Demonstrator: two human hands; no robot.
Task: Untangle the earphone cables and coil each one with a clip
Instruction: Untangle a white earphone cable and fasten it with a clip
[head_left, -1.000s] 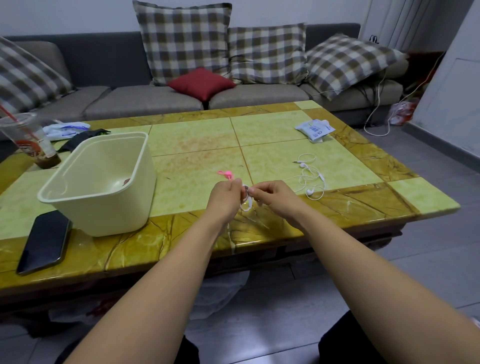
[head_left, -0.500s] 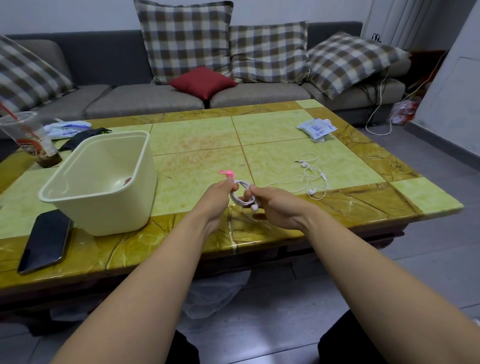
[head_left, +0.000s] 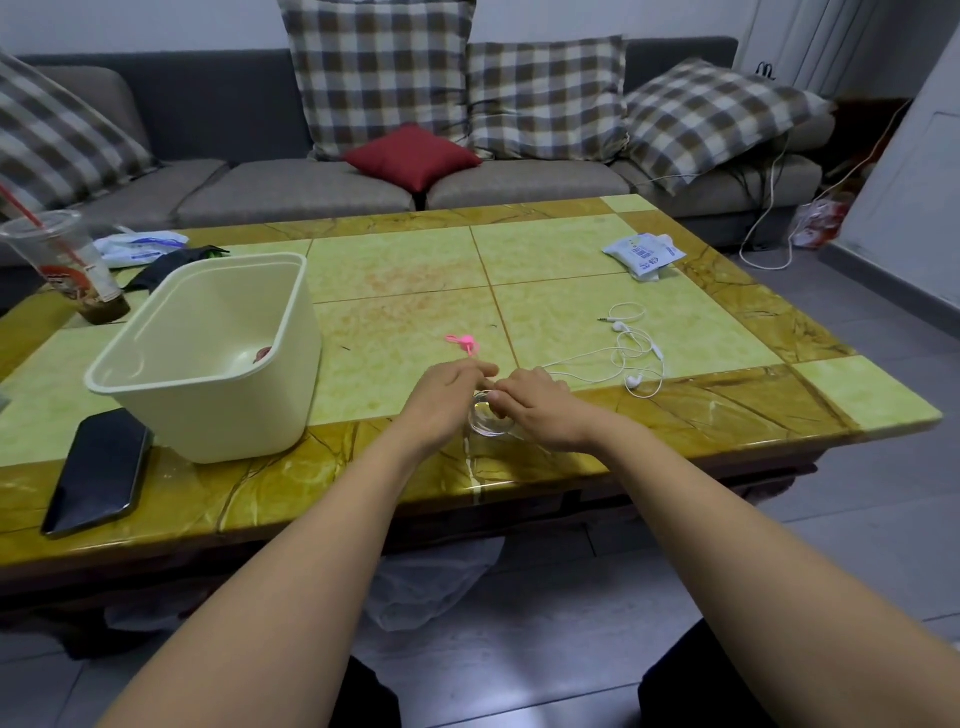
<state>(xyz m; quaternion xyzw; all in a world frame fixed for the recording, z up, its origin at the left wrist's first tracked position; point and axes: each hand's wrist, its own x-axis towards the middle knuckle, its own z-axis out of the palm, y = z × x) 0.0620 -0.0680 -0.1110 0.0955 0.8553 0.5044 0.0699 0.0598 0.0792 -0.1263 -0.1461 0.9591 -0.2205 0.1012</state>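
Seen from the head camera, the left hand (head_left: 447, 395) and right hand (head_left: 540, 410) have come lower. Their fingers (head_left: 480, 370) pinch the white cable coil (head_left: 491, 425) above the near edge of the surface (head_left: 389, 270). The coil looks fuller, so I think the pink clip (head_left: 462, 341) comes next.

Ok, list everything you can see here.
table: one, yellow-green with brown border, before the sofa
tub: one, cream, left on the table
phone: one, black, beside the tub, near edge
cup: one, clear, red straw, far left
clip: one, pink, table centre
loose earphones: one set, white, right side of the table
coiled cable: one, white, near front edge
packets: two, white-blue, far right and far left
cloth: one, black, behind the tub
sofa: one, grey, behind the table
cushions: four checked, one red, on the sofa
hands: left hand and right hand, both pinching the coiled cable
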